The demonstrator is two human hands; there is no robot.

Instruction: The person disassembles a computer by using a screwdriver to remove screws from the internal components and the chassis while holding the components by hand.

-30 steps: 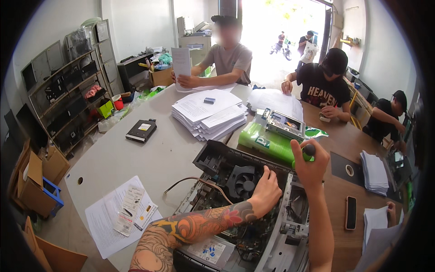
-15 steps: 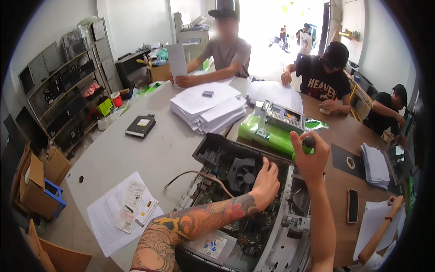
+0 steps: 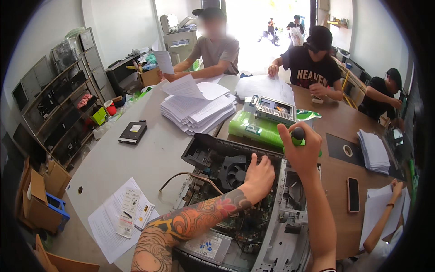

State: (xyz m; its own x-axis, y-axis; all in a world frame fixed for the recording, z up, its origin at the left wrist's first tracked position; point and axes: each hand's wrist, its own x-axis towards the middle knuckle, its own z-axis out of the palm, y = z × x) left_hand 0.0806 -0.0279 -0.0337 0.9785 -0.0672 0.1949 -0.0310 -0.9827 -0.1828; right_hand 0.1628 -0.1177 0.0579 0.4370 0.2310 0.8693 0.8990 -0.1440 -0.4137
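Open PC case [image 3: 290, 242] lies on tbl directly before wearer, internals exposed, blk plastic end twd far L. L hand [image 3: 259, 179] is inside case, immed. R of blk cooling fan [image 3: 234, 173], fingers bent dwn; tips partly hidden, cannot tell whether they grip anything or merely rest on parts. R hand [image 3: 302, 149] raised above far R part of case, fingers wrapped rnd green-and-blk tool handle [image 3: 297, 134], thumb pointing up; lower end of tool hidden, type not confirmed. Thin cable [image 3: 174, 176] runs from interior out over L side. Labelled metal unit [image 3: 204, 247] at near end of case, sev. small blue items on top, kind unclear. Just beyond case: green pack [image 3: 244, 127] w/ metal drive cage [image 3: 274, 109] on top. Grey tabletop [image 3: 90, 181], L side: dark flat drive [image 3: 132, 132], well apart from case; printed sheet [image 3: 106, 231] w/ packaging card [image 3: 129, 211] lying on it. Tall paper stack [image 3: 195, 114] beyond, upper sheets curled up. Brown tabletop [image 3: 337, 222], R side: phone [image 3: 353, 195] flat, second paper pile [image 3: 374, 152] farther back. Co-worker in grey shirt [image 3: 225, 52] opp. holds paper; co-worker in blk shirt [image 3: 312, 68], far R, has one hand at sheets.
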